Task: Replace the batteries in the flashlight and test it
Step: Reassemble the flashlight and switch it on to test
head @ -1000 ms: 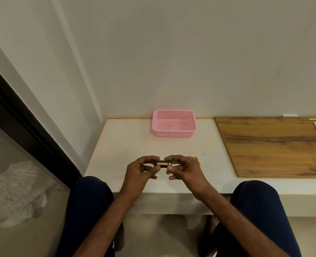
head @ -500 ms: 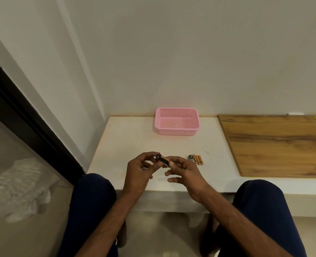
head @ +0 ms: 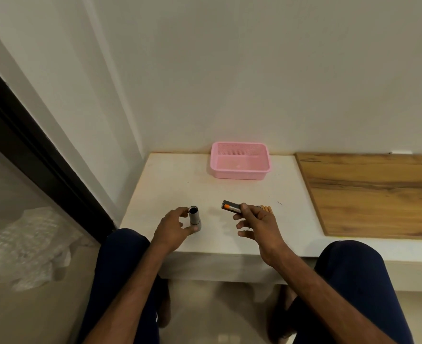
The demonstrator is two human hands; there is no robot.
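My left hand (head: 172,227) pinches the grey flashlight tube (head: 194,216) upright, open end up, over the table (head: 175,184). Well apart, my right hand (head: 259,224) pinches the battery pack (head: 230,207), pointing left. Loose batteries (head: 267,209) lie just behind; the pink basket (head: 239,176) sits farthest.
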